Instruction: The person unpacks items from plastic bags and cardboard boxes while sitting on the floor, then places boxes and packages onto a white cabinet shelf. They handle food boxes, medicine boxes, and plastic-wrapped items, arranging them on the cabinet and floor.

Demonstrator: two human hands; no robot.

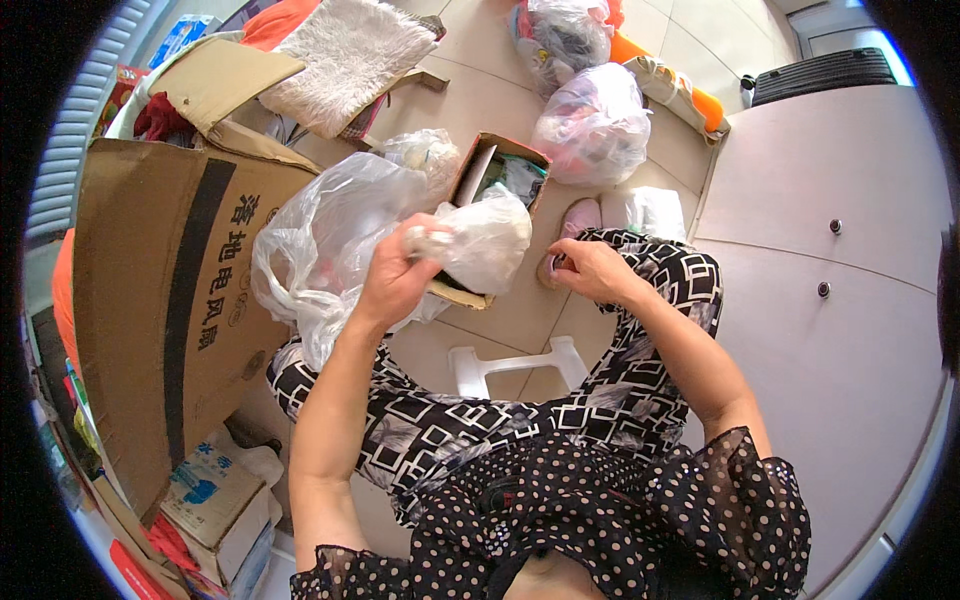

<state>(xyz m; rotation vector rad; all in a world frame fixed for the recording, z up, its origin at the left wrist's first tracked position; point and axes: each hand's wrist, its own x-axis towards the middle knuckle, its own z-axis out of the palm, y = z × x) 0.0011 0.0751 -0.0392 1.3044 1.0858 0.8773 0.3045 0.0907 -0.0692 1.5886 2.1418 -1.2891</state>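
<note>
**Plastic bag held over a small carton**

Plastic bag [485,240], white and twisted at the neck, hangs above the open small cardboard box [495,185], clamped in the left hand [395,280]. The right hand [590,268] rests curled on the patterned knee [660,275]; whether it pinches anything cannot be told. Judged step: sorting bagged items. The next move likely calls for both hands to open or place the bag.
</note>
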